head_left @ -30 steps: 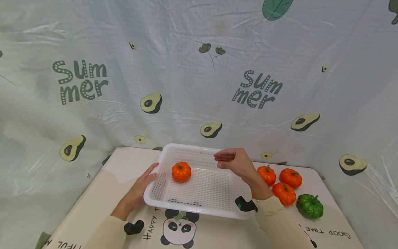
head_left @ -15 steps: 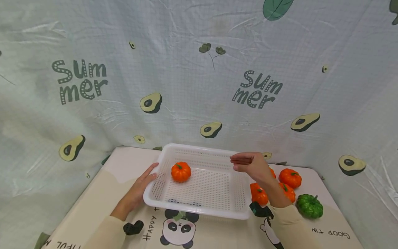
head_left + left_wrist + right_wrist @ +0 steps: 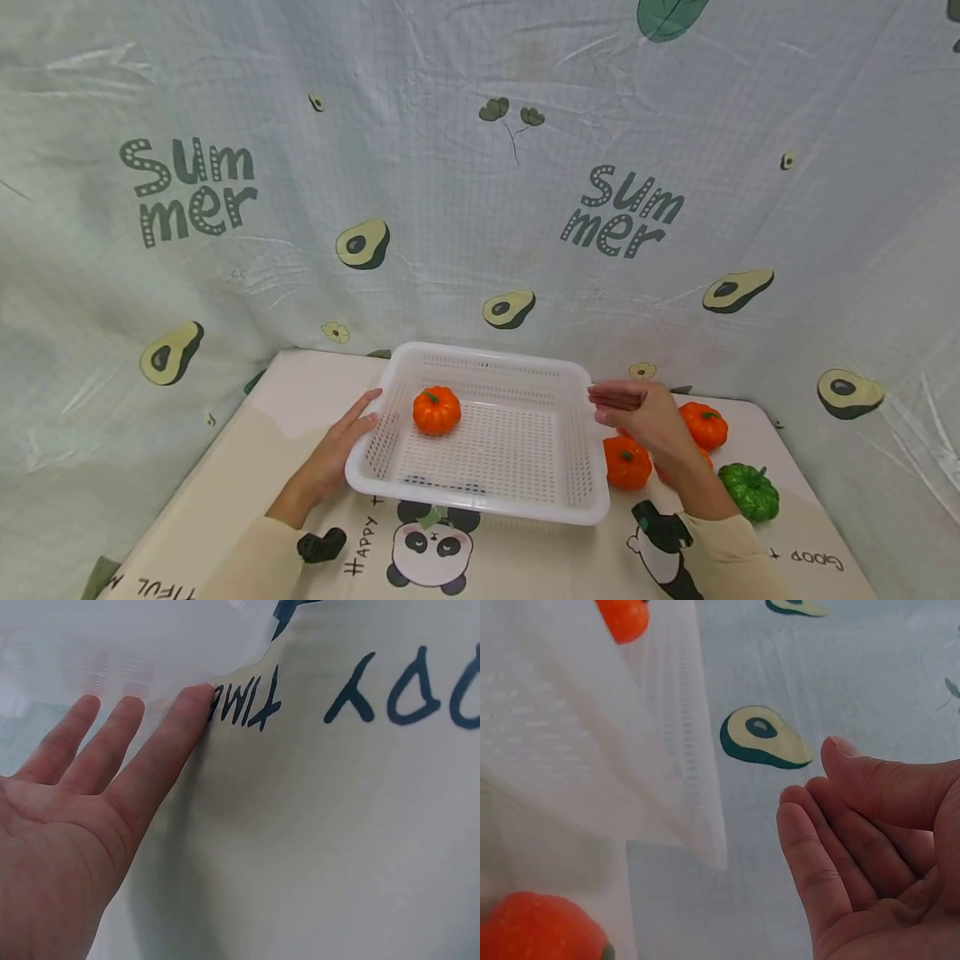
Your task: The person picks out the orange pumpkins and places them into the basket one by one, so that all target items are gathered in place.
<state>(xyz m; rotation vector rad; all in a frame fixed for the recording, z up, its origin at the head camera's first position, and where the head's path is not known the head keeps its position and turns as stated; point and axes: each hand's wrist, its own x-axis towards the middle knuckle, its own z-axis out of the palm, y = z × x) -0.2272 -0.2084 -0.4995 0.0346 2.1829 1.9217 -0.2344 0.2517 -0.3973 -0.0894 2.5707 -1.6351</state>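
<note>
A white perforated plastic basket point(image 3: 510, 454) stands at the middle of the table, with one small orange pumpkin point(image 3: 437, 410) at its left inside. My left hand point(image 3: 330, 458) is at the basket's left side; in the left wrist view its fingers point(image 3: 161, 754) stretch out straight against the outer wall. Just off the right rim, my right hand point(image 3: 648, 417) holds nothing. Its fingers and thumb are loosely bent with a gap between them in the right wrist view. Below this hand an orange pumpkin point(image 3: 627, 463) sits beside the basket, and others are partly hidden by the hand and forearm.
Farther right on the table lie another orange pumpkin point(image 3: 703, 426) and a dark green pumpkin point(image 3: 750, 492). A printed cover with a panda point(image 3: 432, 550) and lettering lies over the table. Behind hangs a pale curtain point(image 3: 435, 183) printed with avocados.
My right hand has moved right, from over the basket to outside its right rim, covering some pumpkins and uncovering the one beside the basket. The left hand and basket have stayed put.
</note>
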